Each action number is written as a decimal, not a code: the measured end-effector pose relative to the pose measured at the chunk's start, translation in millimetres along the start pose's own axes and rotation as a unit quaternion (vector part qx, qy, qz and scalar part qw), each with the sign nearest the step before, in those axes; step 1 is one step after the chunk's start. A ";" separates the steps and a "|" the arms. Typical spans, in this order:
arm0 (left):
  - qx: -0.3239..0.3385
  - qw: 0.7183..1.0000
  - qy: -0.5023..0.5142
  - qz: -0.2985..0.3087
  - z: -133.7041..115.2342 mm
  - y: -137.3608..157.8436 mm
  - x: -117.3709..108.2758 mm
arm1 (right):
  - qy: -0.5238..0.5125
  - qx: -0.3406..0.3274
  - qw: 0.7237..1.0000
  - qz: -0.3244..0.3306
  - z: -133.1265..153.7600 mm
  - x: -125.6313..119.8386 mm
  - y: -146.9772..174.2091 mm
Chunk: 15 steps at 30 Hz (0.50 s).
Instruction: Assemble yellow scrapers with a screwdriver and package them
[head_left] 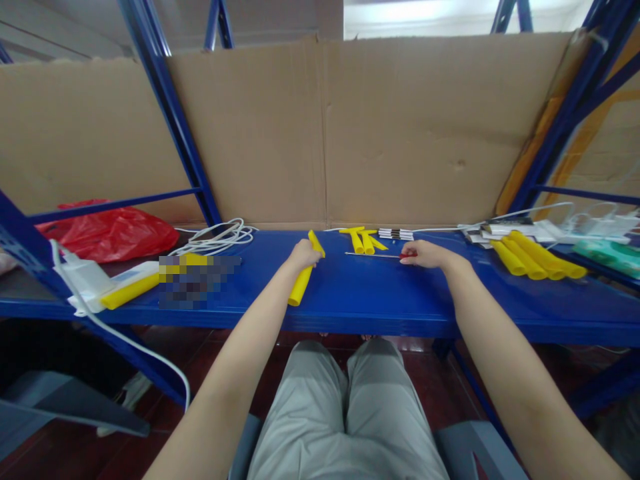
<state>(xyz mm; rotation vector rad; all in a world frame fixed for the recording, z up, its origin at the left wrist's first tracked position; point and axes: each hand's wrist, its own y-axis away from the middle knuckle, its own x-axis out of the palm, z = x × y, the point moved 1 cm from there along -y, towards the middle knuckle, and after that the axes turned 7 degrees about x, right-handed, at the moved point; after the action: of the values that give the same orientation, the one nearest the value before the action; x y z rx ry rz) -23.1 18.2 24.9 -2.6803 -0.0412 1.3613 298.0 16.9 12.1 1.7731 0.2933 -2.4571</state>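
Yellow tube (299, 288) gripped in the left hand (306, 255), near end towards the front edge of the bench (360, 293), red-handled screwdriver (380, 255) held in the right hand (419, 254), and a slackened left grip could let the tube roll off!

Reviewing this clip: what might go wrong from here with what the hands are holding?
The red-handled tool in the right hand points toward the left hand, so bringing them together carelessly might poke it. Its shaft also lies close to the small yellow pieces, which it could knock. If the left hand slips, its yellow tube might roll on the blue table.
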 end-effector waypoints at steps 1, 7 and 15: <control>-0.001 1.000 0.007 0.003 0.5 -0.9 0.7 | -0.002 0.003 1.000 -0.002 -1.7 0.4 -0.4; -0.007 1.000 0.027 0.011 4.0 -7.0 5.1 | 0.021 0.047 0.999 -0.014 -5.3 0.7 0.7; 0.001 0.999 0.034 0.013 7.5 -10.0 5.9 | 0.056 0.070 0.996 -0.027 -26.4 0.9 -3.9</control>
<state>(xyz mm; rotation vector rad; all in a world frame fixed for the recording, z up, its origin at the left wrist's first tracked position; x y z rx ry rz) -25.3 29.4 17.1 -2.7336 0.0011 1.2752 321.5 26.3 3.6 1.9880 0.1837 -2.4745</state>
